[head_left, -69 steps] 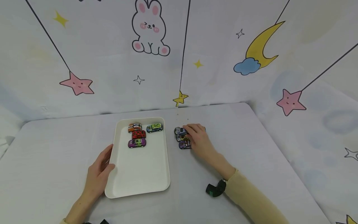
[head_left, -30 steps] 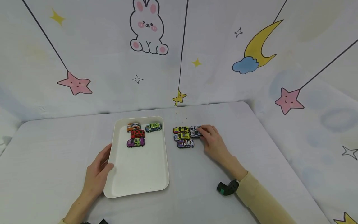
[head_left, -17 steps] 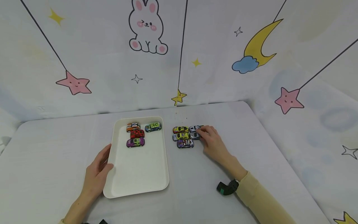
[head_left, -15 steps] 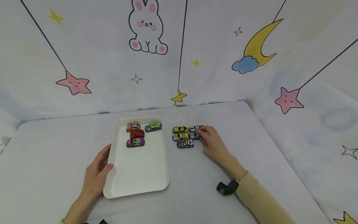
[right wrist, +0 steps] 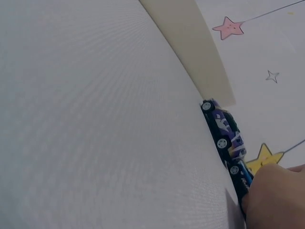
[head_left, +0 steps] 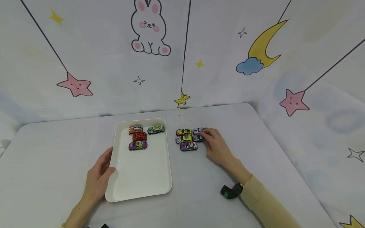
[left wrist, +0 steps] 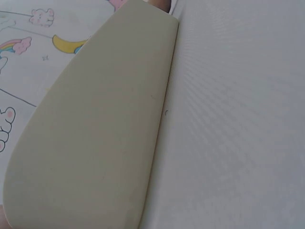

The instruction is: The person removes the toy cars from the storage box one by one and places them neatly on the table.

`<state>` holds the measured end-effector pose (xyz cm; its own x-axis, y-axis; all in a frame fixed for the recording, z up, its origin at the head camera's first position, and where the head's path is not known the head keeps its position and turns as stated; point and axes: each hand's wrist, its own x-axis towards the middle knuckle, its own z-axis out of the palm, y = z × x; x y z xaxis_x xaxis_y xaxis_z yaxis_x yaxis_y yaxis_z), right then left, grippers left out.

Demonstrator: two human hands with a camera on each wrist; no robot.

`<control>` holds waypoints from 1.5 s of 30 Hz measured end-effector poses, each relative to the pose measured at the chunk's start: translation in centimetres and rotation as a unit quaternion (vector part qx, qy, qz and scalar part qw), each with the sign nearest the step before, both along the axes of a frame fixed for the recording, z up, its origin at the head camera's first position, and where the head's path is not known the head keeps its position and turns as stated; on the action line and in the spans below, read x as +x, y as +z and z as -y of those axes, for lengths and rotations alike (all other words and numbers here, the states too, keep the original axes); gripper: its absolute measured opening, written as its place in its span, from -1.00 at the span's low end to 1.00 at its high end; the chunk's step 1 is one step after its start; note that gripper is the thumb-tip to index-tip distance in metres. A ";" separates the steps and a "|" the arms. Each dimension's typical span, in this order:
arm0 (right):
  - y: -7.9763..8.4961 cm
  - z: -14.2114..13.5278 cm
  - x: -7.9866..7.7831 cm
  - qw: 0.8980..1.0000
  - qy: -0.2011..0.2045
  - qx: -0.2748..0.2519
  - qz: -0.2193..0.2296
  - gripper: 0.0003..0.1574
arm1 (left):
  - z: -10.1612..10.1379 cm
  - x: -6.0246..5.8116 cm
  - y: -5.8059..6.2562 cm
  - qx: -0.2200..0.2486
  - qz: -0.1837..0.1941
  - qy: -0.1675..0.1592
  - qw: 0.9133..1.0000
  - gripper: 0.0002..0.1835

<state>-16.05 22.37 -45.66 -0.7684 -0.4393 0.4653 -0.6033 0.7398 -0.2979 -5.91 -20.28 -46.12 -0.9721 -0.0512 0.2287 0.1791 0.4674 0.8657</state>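
In the head view a white tray (head_left: pixel 141 171) lies on the table, bearing an orange toy car (head_left: pixel 135 129), a red one, a purple toy car (head_left: pixel 138 145) and a green-blue toy car (head_left: pixel 156 129). My left hand (head_left: pixel 98 177) holds the tray's left side, thumb at the rim. Right of the tray several toy cars sit close together, among them a purple-white car (head_left: pixel 188 146) and a yellow car (head_left: pixel 183 139). My right hand (head_left: pixel 218 147) pinches a grey toy car (head_left: pixel 197 138), whose right end is hidden by the fingers; a white car (head_left: pixel 199 130) is just behind it.
The white-covered table (head_left: pixel 199 196) ends at the back against a cloth printed with a rabbit, stars and a moon. A black device (head_left: pixel 232 191) is strapped to the right wrist. The tray's outer wall (left wrist: pixel 100 119) fills much of the left wrist view.
My right hand has moved right from over the car group to its right end, uncovering the left cars. The grey car has shifted slightly nearer me, apart from the white one. The left hand stays.
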 end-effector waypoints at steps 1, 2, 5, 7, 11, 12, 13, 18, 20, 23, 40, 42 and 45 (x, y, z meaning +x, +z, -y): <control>0.0 0.0 0.0 1.000 -0.001 0.000 0.001 -0.51 | 0.0 0.0 0.0 -0.001 0.000 0.001 1.000 -0.30; -0.1 0.0 0.0 1.000 -0.001 0.000 0.002 -0.51 | 0.0 0.0 0.0 -0.002 0.000 0.002 1.000 -0.30; -0.1 0.0 0.0 1.000 0.001 -0.001 -0.002 -0.50 | 0.0 0.0 0.0 -0.004 -0.001 0.003 1.000 -0.31; -0.1 0.1 0.0 1.000 0.004 -0.004 -0.006 -0.51 | 0.0 0.1 0.0 -0.004 -0.002 0.003 1.000 -0.31; 0.0 0.0 0.0 1.000 0.008 -0.010 -0.017 -0.51 | 0.0 0.1 0.0 -0.004 -0.003 0.003 1.000 -0.31; 0.0 0.1 0.0 1.000 0.008 -0.011 -0.019 -0.51 | 0.0 0.1 0.0 -0.003 -0.004 0.003 1.000 -0.31; 0.1 0.1 0.0 1.000 0.008 -0.012 -0.020 -0.51 | -0.1 0.0 0.0 -0.001 -0.005 0.002 1.000 -0.31; 0.6 0.4 0.0 0.999 0.011 -0.018 -0.035 -0.51 | -0.1 -0.1 0.0 0.006 -0.010 -0.004 1.000 -0.30; 1.0 0.9 0.0 0.999 0.019 -0.017 -0.047 -0.52 | -0.1 -0.1 0.0 0.006 -0.010 -0.004 1.000 -0.30; 1.4 2.0 0.2 0.997 0.039 -0.013 -0.058 -0.54 | -0.1 -0.1 0.0 0.004 -0.008 -0.002 1.000 -0.30; 3.3 9.7 0.7 0.987 0.151 0.059 -0.017 -0.57 | -0.2 0.0 0.0 -0.002 -0.006 -0.001 1.000 -0.30; 3.6 10.4 0.6 0.985 0.157 0.069 -0.016 -0.57 | -0.2 0.0 0.1 -0.003 -0.005 0.000 1.000 -0.30; 4.4 11.5 0.6 0.984 0.162 0.076 -0.006 -0.57 | -0.2 0.1 0.1 -0.004 -0.005 0.001 1.000 -0.31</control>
